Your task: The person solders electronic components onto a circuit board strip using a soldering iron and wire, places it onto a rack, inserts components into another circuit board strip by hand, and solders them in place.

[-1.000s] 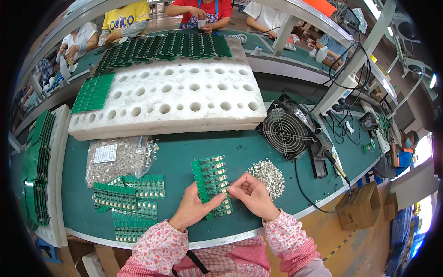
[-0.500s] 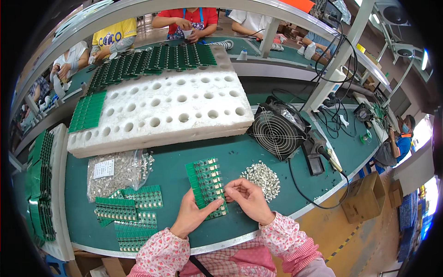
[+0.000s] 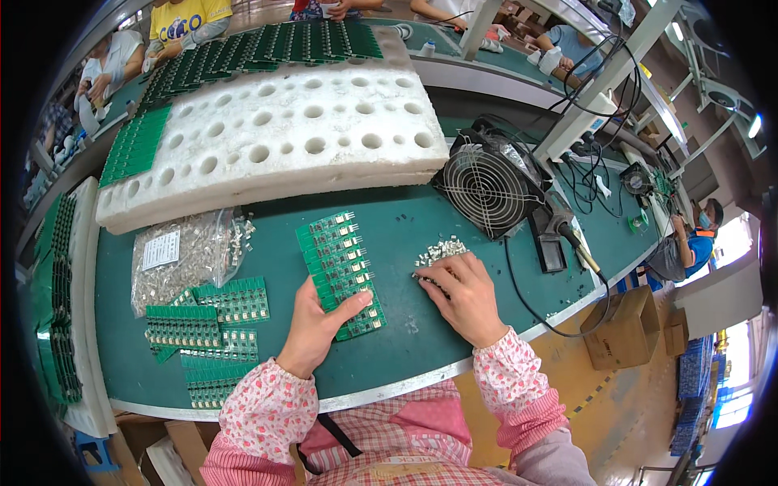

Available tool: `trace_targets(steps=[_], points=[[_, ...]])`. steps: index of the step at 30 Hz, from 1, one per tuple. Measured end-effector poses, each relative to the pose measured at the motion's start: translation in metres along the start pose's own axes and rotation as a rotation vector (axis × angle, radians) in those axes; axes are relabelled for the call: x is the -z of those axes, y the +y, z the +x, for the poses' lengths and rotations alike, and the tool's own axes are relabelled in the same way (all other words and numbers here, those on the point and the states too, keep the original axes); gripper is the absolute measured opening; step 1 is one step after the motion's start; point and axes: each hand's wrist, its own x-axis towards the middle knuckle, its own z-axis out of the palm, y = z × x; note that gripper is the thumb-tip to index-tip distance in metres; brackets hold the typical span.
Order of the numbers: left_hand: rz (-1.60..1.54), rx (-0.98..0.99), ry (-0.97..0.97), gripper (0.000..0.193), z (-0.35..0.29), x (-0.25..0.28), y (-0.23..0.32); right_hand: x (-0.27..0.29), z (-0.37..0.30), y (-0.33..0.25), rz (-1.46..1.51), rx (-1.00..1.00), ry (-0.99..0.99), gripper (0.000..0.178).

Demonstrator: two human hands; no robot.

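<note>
A green circuit board panel point(image 3: 328, 255) stands tilted in my left hand point(image 3: 314, 324), whose thumb presses on its lower right part. Along the panel runs a row of small white and metal components with pins at the right side. My right hand point(image 3: 466, 298) is over the near side of a pile of small silvery-white parts point(image 3: 442, 249). Its fingers are bent, with the tips drawn together at the pile's edge; whatever is between them is too small to make out. Left of my left hand lie several more board panels point(image 3: 185, 326), overlapping on the green mat.
A clear bag of small parts point(image 3: 185, 259) lies at the left. Behind it, a white foam block point(image 3: 284, 174) with holes carries rows of green boards point(image 3: 259, 49). A black fan point(image 3: 490, 190) and a soldering iron point(image 3: 579, 243) stand at right. Co-workers sit across the bench.
My right hand has left the board's edge and moved right to the pile of small parts. My left hand still holds the panel. The whole view has shifted.
</note>
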Motion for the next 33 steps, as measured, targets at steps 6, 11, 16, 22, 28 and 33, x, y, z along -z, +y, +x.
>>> trace_targets(steps=[6,11,16,22,28,33], points=[[-0.012,0.003,0.015,0.034,-0.003,0.001,0.001,-0.010,0.007,0.000,-0.112,0.130,-0.048,0.016],[0.008,-0.009,-0.008,0.034,-0.003,0.003,-0.001,-0.008,0.012,-0.012,0.091,0.042,0.026,0.013],[-0.005,-0.017,-0.013,0.035,-0.002,0.003,-0.002,-0.013,0.015,-0.037,1.062,-0.542,-0.119,0.008],[0.029,-0.053,-0.023,0.034,-0.002,0.004,-0.008,-0.018,0.019,-0.039,1.291,-0.726,-0.348,0.014],[0.100,-0.084,-0.025,0.032,-0.002,0.004,-0.007,-0.017,0.019,-0.036,1.312,-0.718,-0.402,0.017],[0.184,-0.127,-0.012,0.032,-0.003,0.006,-0.009,-0.020,0.016,-0.040,1.317,-0.724,-0.369,0.016]])
